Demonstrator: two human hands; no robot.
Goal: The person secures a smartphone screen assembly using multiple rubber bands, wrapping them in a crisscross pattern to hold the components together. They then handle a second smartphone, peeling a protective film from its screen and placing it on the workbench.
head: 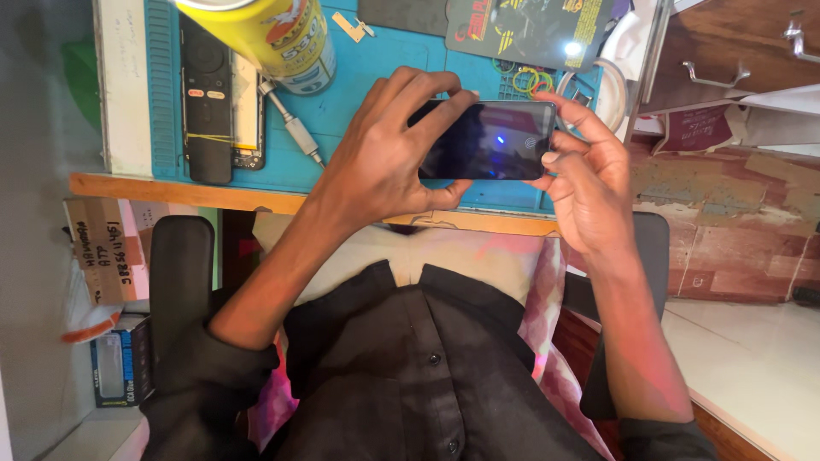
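**newbie:** how are you holding that thing without dropping it?

**me:** Both hands, held sideways. My left hand (384, 154) wraps one end of the smartphone (489, 141), fingers over the top edge, thumb under the bottom edge. My right hand (585, 175) pinches the other end, thumb resting on the glass. I'd say keep the pressure on the edges, not the screen, and hold it low over the blue work mat (359, 111) so a slip costs nothing.

**newbie:** what's it look like?

**me:** Slim black slab, dark glossy screen with a small blue glint and a faint round mark near my right thumb. It's up off the mat, just past the wooden desk edge (213, 195).
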